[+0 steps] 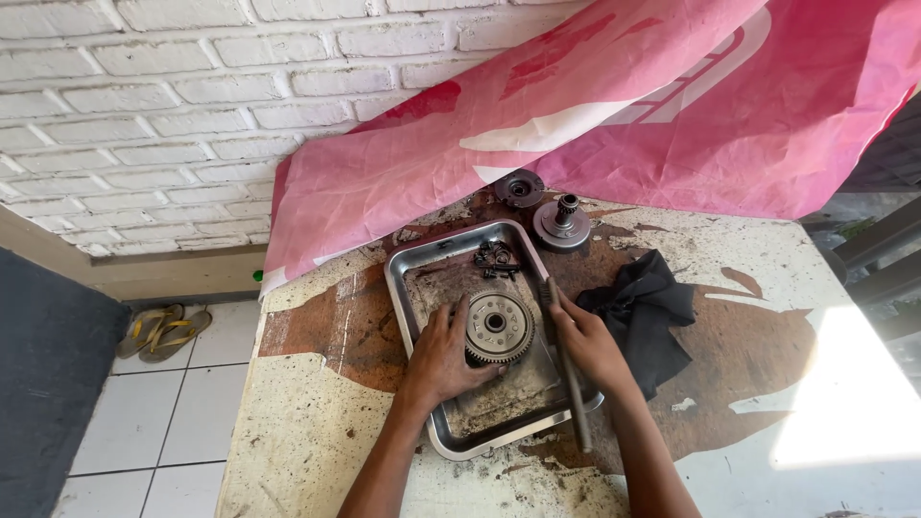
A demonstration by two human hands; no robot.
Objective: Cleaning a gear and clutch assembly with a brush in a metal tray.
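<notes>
We see a steel tray (414, 251) at the centre of the frame, resting on a stained, worn table (317, 422). Inside it lies a round toothed gear assembly (498, 326). Our left hand (443, 353) lies open against its left edge, fingers spread and touching the teeth, not closed around it. Our right hand (585, 341) is wrapped around a long grey rod (570, 374), which runs from the gear's right side down over the tray's lower right rim.

Small dark parts (496, 257) sit in the tray's upper portion. Just above the tray stand two round metal hubs (542, 208) (one bears a small pinion). A black rag (643, 307) lies right of the tray, touching our right hand. A pink-and-white printed sheet (614, 105) drapes across the upper right, overhanging the table's far edge. Sandals (158, 331) rest on the tiled floor at left.
</notes>
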